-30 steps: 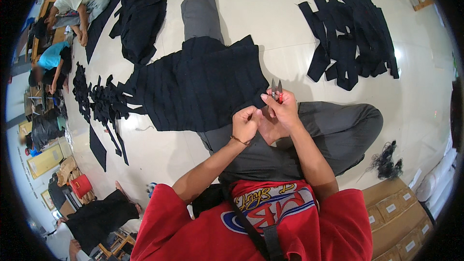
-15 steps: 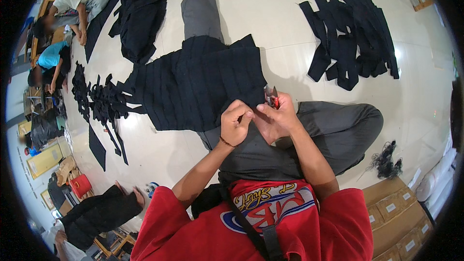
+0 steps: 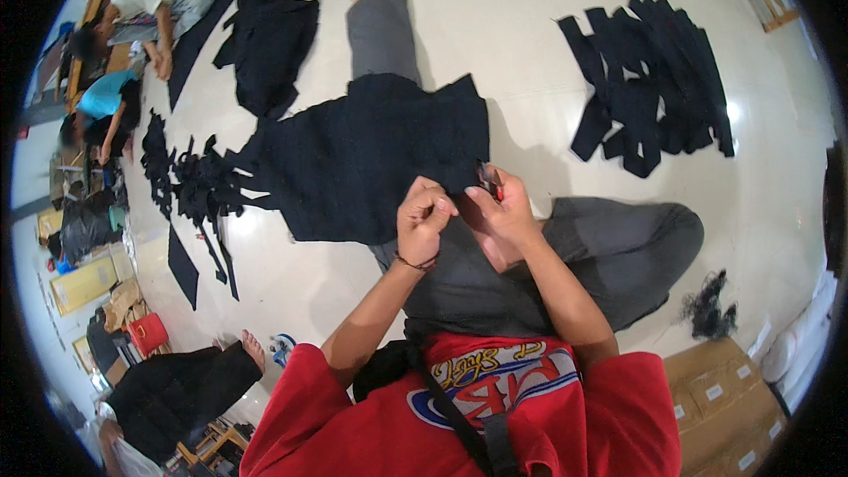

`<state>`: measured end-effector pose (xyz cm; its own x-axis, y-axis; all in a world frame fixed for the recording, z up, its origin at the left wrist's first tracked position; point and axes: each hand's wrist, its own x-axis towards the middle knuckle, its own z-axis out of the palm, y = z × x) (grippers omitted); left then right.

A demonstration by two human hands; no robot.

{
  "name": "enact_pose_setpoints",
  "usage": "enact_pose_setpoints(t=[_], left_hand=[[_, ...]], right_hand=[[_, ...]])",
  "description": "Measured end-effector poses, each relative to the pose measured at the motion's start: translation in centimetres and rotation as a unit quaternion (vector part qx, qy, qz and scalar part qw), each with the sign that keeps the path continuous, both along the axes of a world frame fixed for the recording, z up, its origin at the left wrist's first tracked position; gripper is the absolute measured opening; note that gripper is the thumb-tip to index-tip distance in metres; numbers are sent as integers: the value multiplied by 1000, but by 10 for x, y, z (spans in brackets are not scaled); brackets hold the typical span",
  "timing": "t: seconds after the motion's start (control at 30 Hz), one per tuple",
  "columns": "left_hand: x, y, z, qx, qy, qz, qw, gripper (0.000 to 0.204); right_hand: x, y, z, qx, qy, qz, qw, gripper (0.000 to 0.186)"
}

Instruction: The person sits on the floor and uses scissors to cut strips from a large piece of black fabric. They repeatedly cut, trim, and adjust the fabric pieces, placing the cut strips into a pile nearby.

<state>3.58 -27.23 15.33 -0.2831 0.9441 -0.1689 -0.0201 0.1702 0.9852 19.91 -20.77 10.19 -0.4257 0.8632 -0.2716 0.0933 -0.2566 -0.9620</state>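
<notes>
Black cloth (image 3: 380, 150) is draped over my outstretched leg, its lower right edge just beyond my hands. My left hand (image 3: 424, 219) is closed in a pinch near that edge; whatever its fingertips hold is too small to make out. Beside it, my right hand (image 3: 508, 216) grips small red-handled thread snips (image 3: 489, 182), blades pointing up and away from me. The right thumb lies along the snips. Between the two hands there is a narrow gap.
Cut black strips (image 3: 649, 79) lie on the pale floor at the right, with a dark thread tangle (image 3: 709, 307) nearer me. More black pieces (image 3: 269, 44) and scraps (image 3: 208, 181) lie left. Cardboard boxes (image 3: 724, 411) stand lower right. Co-workers (image 3: 110, 106) sit far left.
The whole scene has shifted a little right and down in view. Both hands have moved slightly left relative to the cloth. The snips remain in my right hand.
</notes>
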Motion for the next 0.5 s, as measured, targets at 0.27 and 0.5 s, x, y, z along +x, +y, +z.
enact_pose_setpoints(t=[0.27, 0.5], left_hand=[[10, 20, -5, 74, 84, -33, 993, 11], [2, 0, -12, 110, -35, 7, 993, 20]], right_hand=[[-1, 6, 2, -7, 70, -88, 994, 26], [-2, 2, -36, 65, -1, -32, 997, 9]])
